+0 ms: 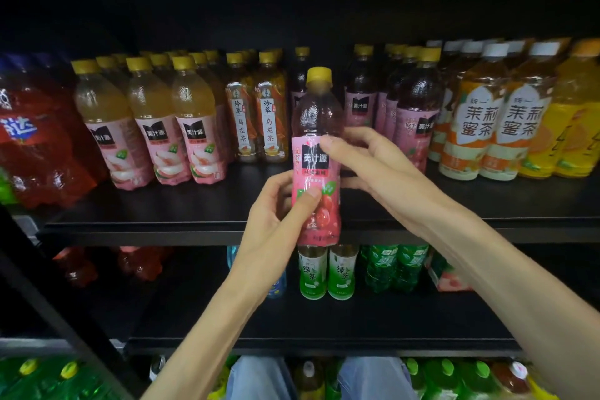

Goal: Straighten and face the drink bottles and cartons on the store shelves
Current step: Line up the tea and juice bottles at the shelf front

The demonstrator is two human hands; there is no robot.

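Note:
A dark juice bottle (317, 153) with a yellow cap and pink label is held upright in front of the upper shelf (146, 224), label facing me. My left hand (276, 214) grips its lower part, thumb across the label. My right hand (367, 166) holds the bottle's middle from the right, thumb on the label's top. Behind it stand more dark bottles with pink labels (418, 117), with a gap in the row where the held bottle hovers.
On the upper shelf, from left: red soda bottles (35, 146), pale lychee juice bottles (156, 127), oolong tea bottles (256, 120), jasmine tea bottles (493, 120) and orange drinks (574, 120). The lower shelf (292, 338) carries green tea bottles (328, 273) and green sodas (394, 266).

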